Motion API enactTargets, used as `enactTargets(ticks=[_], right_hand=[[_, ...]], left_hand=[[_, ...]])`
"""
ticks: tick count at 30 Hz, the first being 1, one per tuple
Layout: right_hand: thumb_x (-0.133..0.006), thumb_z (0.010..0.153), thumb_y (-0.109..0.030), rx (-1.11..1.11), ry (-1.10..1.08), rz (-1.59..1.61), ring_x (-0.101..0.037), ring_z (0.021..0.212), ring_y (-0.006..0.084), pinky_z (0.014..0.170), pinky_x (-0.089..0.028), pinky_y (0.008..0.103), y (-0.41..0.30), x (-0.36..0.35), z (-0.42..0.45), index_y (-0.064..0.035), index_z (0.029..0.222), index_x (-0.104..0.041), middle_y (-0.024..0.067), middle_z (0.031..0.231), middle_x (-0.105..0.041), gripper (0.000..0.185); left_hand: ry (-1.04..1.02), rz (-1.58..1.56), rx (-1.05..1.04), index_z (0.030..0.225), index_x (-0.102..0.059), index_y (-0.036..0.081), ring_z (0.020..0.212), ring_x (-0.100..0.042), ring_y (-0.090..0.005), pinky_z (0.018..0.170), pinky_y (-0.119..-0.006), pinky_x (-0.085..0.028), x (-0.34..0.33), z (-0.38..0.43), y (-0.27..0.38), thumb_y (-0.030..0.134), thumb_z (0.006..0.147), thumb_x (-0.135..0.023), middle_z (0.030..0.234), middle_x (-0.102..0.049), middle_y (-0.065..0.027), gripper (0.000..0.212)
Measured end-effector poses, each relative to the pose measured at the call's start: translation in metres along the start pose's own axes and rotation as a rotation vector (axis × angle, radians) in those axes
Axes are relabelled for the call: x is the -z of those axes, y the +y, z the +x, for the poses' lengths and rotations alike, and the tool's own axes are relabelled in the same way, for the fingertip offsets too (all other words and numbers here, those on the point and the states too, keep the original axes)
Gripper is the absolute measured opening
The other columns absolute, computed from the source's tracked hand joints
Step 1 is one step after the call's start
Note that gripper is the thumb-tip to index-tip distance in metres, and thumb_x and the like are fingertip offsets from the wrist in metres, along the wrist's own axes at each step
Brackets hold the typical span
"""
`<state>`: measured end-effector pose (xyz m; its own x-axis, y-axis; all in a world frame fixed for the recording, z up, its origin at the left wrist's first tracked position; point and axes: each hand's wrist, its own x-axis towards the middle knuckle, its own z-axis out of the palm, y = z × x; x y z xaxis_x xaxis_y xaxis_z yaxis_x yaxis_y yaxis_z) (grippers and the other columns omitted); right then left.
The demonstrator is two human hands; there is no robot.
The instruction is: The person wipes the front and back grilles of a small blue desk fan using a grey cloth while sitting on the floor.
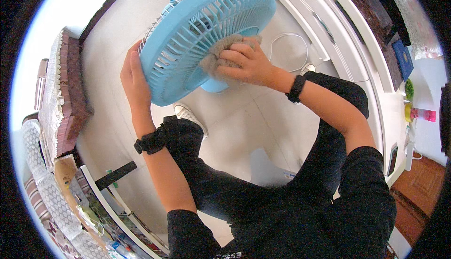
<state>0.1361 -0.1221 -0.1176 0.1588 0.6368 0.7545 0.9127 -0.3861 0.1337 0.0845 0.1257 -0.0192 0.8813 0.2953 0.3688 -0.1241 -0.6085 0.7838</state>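
Note:
A light-blue electric fan (208,23) stands tilted in front of me, its slatted plastic front grille turned toward my lap. My left hand (135,76) grips the rim at the fan's left side, thumb on the near edge and fingers partly hidden behind. Bunched in my right hand (246,61) is a grey-brown cloth (215,56), pressed against the grille around its centre. Part of the blue base (214,85) shows below the grille. Behind the rim, the wire rear guard (155,24) is partly visible.
A white cable (306,46) loops on the tiled floor to the fan's right. White drawers (320,23) line the right side. At left are a cloth-covered piece of furniture (67,93) and a white-edged table (105,195) with items. My shoes (186,114) flank the fan's base.

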Motion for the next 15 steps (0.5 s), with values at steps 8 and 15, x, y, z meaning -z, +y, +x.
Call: enactTargets(ticks=[8,15], right_hand=[[-0.064,0.067,-0.022,0.061,0.146,-0.082,-0.048,0.103,0.0211,0.082,-0.038,0.0416,0.047,0.046,0.048,-0.0257,0.097,-0.058,-0.0011,0.112,-0.052,0.031],[-0.069,0.063,-0.013,-0.364,0.288,0.034,-0.051,0.095,0.0319,0.080,-0.041,0.0376,0.086,0.069,0.063,-0.0069,0.096,-0.054,0.0152,0.105,-0.053,0.037]], left_hand=[[-0.014,-0.020,-0.001,0.110,-0.058,-0.002,0.097,-0.055,-0.0194,0.089,-0.030,-0.039,0.003,0.001,-0.001,0.035,0.095,-0.032,0.103,-0.061,-0.0137,0.048],[0.017,0.002,-0.038,0.109,-0.058,-0.003,0.095,-0.056,-0.0190,0.087,-0.030,-0.040,-0.004,0.001,0.003,0.034,0.095,-0.033,0.100,-0.062,-0.0134,0.047]])
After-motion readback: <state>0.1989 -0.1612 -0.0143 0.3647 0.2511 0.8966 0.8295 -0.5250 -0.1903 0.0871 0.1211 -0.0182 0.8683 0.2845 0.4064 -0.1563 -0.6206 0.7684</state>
